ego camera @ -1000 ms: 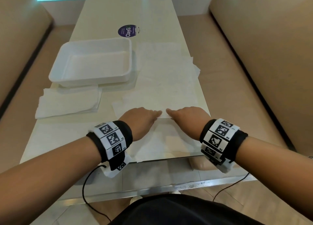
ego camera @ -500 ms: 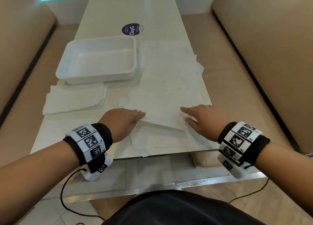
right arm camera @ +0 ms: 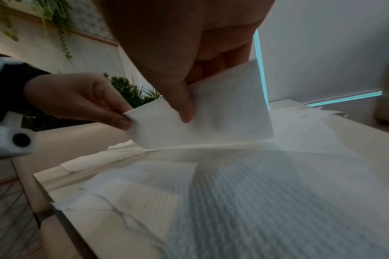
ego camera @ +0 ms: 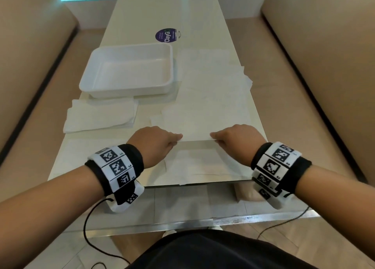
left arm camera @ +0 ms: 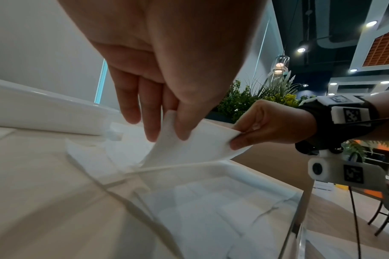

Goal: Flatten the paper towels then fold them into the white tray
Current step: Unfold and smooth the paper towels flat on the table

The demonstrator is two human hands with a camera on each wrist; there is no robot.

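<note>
The top paper towel lies on the right half of the table, over several other flat sheets. My left hand pinches its near left corner, and my right hand pinches its near right corner. In the left wrist view the thumb and fingers hold the paper towel, whose near edge curls up off the table. The right wrist view shows the thumb on the lifted paper towel. The white tray stands at the back left with nothing in it.
A stack of folded towels lies just in front of the tray. More flat sheets reach the table's near edge. A round purple sticker sits beyond the tray. Beige benches flank the table on both sides.
My hands slid apart from the towel's middle toward its sides. They now pinch its near corners, and the near edge has come up off the table.
</note>
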